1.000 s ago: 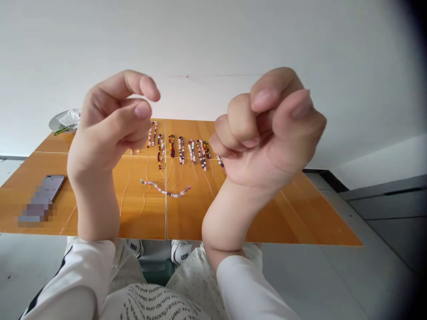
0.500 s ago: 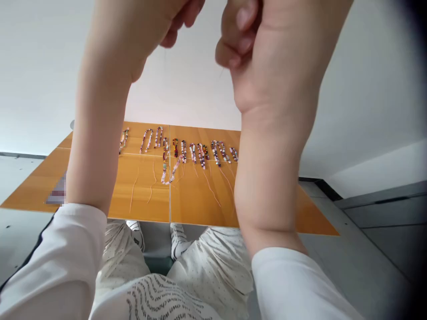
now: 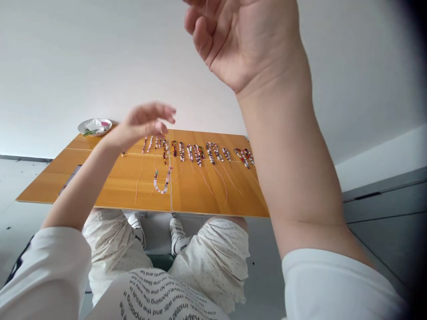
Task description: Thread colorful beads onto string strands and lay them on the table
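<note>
My right hand (image 3: 230, 40) is raised at the top of the view, palm side showing, with its fingers curled. A very thin pale thread (image 3: 207, 6) shows against those fingers; the upper fingertips are cut off by the frame. My left hand (image 3: 148, 120) is lower and farther out, over the far part of the table, slightly blurred. Its fingers reach to the right with the thumb apart, and nothing shows between them. Below it, a U-shaped string of pink, white and teal beads (image 3: 162, 191) is near the table's middle seam.
Several looped bead strings (image 3: 198, 153) lie in a row across the wooden table (image 3: 110, 191), with pink cord ends (image 3: 220, 178) trailing toward me. A white plate (image 3: 110, 126) holding small packets stands at the far left corner. A flat greyish item (image 3: 69, 180) lies near the left edge.
My left hand has dropped away from the top of the view, down and out over the table. My right hand remains high, its palm turned more into view. The plate has come into view.
</note>
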The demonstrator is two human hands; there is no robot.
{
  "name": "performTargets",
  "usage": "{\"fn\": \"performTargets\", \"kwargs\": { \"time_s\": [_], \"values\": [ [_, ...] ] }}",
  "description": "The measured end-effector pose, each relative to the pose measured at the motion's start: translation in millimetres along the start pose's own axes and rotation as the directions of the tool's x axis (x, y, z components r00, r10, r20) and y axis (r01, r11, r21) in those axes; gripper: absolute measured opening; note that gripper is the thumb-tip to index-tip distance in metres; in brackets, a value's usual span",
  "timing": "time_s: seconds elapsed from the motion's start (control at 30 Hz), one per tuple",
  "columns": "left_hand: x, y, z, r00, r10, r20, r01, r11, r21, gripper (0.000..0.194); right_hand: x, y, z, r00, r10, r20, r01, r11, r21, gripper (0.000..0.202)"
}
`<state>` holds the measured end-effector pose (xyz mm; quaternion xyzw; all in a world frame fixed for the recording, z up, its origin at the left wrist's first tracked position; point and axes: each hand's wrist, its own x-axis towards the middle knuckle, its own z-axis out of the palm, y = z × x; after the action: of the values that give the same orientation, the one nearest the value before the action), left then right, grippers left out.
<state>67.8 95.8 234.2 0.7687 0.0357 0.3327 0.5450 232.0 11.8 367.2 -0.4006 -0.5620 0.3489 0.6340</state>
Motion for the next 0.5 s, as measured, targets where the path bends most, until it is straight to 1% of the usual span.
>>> {"fn": "performTargets", "kwargs": {
  "time_s": [0.03, 0.07, 0.13, 0.17, 0.23, 0.27, 0.33, 0.43, 0.5],
  "values": [
    [-15.1, -13.8, -0.1, 0.997, -0.042, 0.058, 0.043, 0.999, -0.02, 0.046, 0.3, 0.7, 1.9, 1.0, 0.014, 0.008, -0.014, 1.0, 0.018, 0.036],
    [-29.2, -26.8, 1.8, 0.986, -0.119, 0.12, 0.121, 0.993, -0.014, 0.047, -0.1, 0.8, 3.7, 0.999, 0.028, 0.023, -0.028, 0.999, 0.031, 0.036],
    [-53.2, -48.7, 10.2, 0.949, -0.206, 0.239, 0.224, 0.973, -0.049, 0.049, -3.1, -1.3, 7.3, 0.997, 0.053, 0.064, -0.056, 0.998, 0.038, 0.032],
    [-63.0, -57.7, 16.1, 0.93, -0.242, 0.277, 0.27, 0.96, -0.07, 0.049, -5.3, -3.1, 9.1, 0.994, 0.065, 0.09, -0.068, 0.997, 0.032, 0.03],
    [-78.2, -72.4, 28.4, 0.897, -0.319, 0.307, 0.359, 0.93, -0.084, 0.045, -9.7, -6.7, 12.4, 0.985, 0.093, 0.148, -0.096, 0.995, 0.01, 0.034],
    [-84.1, -78.7, 34.2, 0.88, -0.345, 0.326, 0.389, 0.918, -0.078, 0.04, -11.2, -7.8, 13.8, 0.981, 0.104, 0.165, -0.105, 0.994, -0.004, 0.037],
    [-93.5, -89.6, 43.5, 0.851, -0.389, 0.354, 0.439, 0.896, -0.071, 0.041, -12.2, -7.4, 15.8, 0.976, 0.111, 0.189, -0.105, 0.994, -0.04, 0.037],
    [-103.7, -103.3, 49.6, 0.815, -0.451, 0.363, 0.499, 0.865, -0.046, 0.047, -9.6, -0.2, 16.1, 0.972, 0.044, 0.23, -0.012, 0.99, -0.139, 0.041],
    [-108.6, -110.9, 46.6, 0.801, -0.498, 0.334, 0.529, 0.849, -0.003, 0.05, -7.6, 6.4, 14.6, 0.96, -0.017, 0.281, 0.081, 0.972, -0.22, 0.046]
  ]
}}
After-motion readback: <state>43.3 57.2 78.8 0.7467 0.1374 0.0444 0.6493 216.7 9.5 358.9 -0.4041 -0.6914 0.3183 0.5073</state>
